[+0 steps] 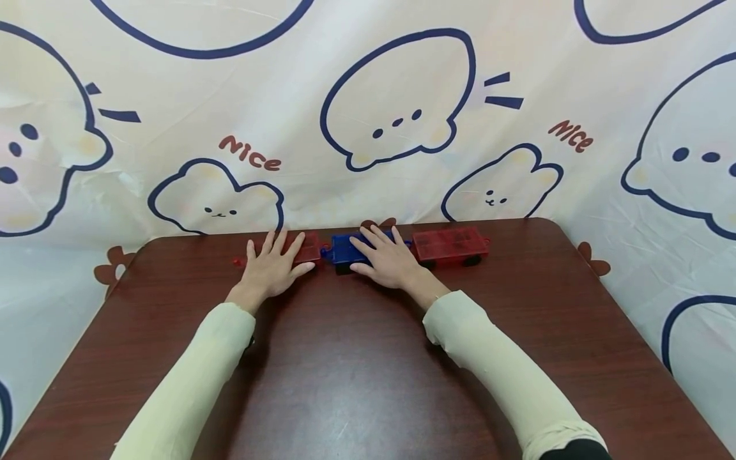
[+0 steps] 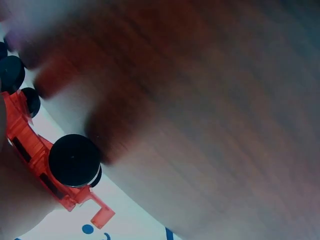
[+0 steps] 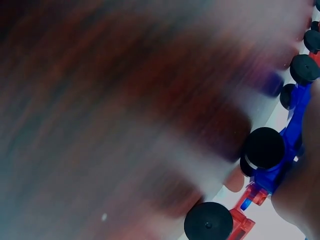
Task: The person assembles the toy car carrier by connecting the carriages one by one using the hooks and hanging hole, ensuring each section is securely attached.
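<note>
A row of toy train cars stands along the far table edge, joined by small hooks. My left hand (image 1: 270, 268) lies spread over the left red car (image 1: 309, 248), hiding most of it. The underside of that red car, with black wheels (image 2: 74, 160), shows in the left wrist view. On the blue car (image 1: 345, 251) in the middle rests my right hand (image 1: 386, 259), its fingers spread. Hooked to the blue car's right end is another red car (image 1: 451, 246), which no hand touches. The right wrist view shows the blue car's side (image 3: 299, 120) and black wheels.
The dark brown wooden table (image 1: 345, 364) extends toward me from the row of cars. Directly behind its far edge hangs a pale curtain (image 1: 402, 191) with cartoon outlines, which also rises along both sides.
</note>
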Available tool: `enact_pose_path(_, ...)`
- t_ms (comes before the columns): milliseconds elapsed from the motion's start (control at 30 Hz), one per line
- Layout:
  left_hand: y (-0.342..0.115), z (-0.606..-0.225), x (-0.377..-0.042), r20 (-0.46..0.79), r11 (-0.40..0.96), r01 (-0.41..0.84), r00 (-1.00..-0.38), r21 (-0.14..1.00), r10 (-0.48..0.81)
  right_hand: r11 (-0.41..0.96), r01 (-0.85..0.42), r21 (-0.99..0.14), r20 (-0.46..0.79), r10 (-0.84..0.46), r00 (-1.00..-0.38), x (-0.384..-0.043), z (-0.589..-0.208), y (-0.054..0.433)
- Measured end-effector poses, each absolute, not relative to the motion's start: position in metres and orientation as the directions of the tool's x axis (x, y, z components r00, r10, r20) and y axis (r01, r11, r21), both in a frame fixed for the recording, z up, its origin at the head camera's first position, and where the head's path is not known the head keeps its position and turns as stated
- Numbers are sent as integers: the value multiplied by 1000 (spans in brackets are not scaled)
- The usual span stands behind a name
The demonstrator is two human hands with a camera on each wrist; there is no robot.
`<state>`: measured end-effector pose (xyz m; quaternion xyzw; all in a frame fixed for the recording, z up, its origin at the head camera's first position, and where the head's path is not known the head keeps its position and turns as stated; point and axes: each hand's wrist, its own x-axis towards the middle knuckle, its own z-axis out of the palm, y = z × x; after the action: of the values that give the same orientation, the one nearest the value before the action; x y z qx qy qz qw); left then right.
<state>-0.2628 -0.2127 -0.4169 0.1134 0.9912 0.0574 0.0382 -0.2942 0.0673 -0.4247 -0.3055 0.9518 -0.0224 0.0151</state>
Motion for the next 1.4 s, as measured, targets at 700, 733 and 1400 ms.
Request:
enact_pose_path(700, -220, -417, -260, -30, 950, 260, -963, 172, 269, 806, -590, -43, -9, -591, -807, -296, -429, 67)
enact_pose_path(733, -221, -417, -260, -27, 949, 260, -963, 179, 269, 806, -590, -42, -10, -591, -806, -296, -429, 67)
enact_pose_path(1400, -229, -418, -257, -21, 937, 285, -955, 201, 295, 811, -583, -46, -22, -584, -811, -296, -426, 67)
